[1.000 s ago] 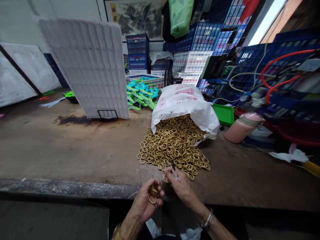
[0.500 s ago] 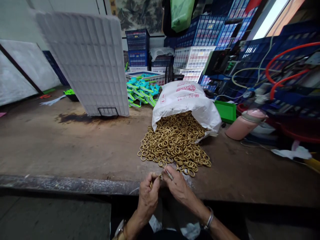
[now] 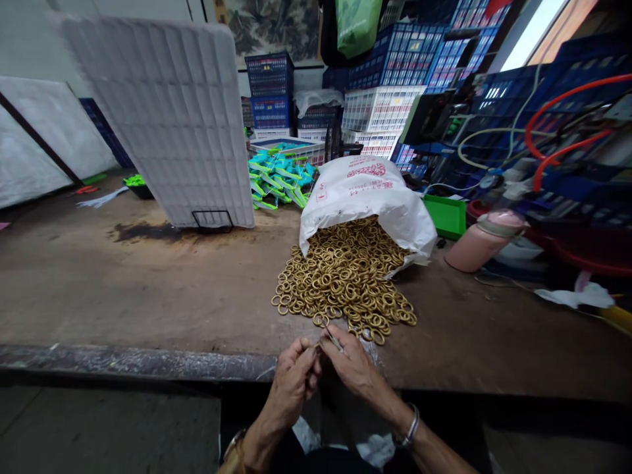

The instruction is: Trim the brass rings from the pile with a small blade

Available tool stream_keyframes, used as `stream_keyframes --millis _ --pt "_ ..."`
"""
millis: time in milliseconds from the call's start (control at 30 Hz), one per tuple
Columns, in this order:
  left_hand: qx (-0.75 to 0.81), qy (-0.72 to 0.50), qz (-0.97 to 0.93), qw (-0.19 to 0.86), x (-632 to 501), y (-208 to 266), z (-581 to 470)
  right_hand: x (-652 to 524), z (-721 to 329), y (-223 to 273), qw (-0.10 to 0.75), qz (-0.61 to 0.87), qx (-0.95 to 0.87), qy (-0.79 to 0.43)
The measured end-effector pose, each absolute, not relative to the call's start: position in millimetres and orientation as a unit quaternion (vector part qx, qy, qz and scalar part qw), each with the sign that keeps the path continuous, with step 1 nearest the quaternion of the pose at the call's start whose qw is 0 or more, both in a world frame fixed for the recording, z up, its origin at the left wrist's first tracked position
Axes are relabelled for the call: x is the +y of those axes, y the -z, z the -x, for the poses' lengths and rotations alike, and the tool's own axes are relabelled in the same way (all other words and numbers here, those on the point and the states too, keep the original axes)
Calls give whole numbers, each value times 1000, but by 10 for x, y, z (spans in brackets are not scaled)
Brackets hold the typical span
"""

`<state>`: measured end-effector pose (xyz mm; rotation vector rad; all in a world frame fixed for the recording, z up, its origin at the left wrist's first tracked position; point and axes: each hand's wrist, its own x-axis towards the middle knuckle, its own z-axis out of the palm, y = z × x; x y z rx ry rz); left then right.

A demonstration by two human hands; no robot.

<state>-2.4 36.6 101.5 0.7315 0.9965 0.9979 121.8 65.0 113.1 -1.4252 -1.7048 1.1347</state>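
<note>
A large heap of brass-coloured rings (image 3: 340, 283) spills from the mouth of a white woven sack (image 3: 355, 187) onto the table. Just in front of the heap, over the table's front edge, my two hands meet at the fingertips. My left hand (image 3: 295, 372) is closed in a pinch on a ring, mostly hidden by the fingers. Closed as well, my right hand (image 3: 350, 362) grips a small thin metal tool (image 3: 334, 340), its pointed end by the left fingertips. The tool's exact kind is too small to make out.
A ribbed white panel (image 3: 162, 118) stands in a black wire holder on the left. Behind are green and turquoise plastic parts (image 3: 279, 178) and stacked crates (image 3: 271, 95). To the right are a green tray (image 3: 447, 216), a pink bottle (image 3: 484, 242) and red hoses (image 3: 553, 108).
My left hand has turned slightly, its fingers now covering most of the ring that showed before. The right hand stays nearly in place with its tool. The view has shifted a little.
</note>
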Motion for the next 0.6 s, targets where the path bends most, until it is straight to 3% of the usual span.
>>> stream_keyframes --millis 167,333,600 --pt "435 -474 -318 697 346 -1038 5 648 -1258 -1096 322 552 -652 -408" --pt "439 -483 -305 694 347 -991 -5 549 -1296 -1000 229 538 -764 -272" --pt "462 -472 -335 671 321 -973 0 512 -1262 -981 134 551 -804 -180"
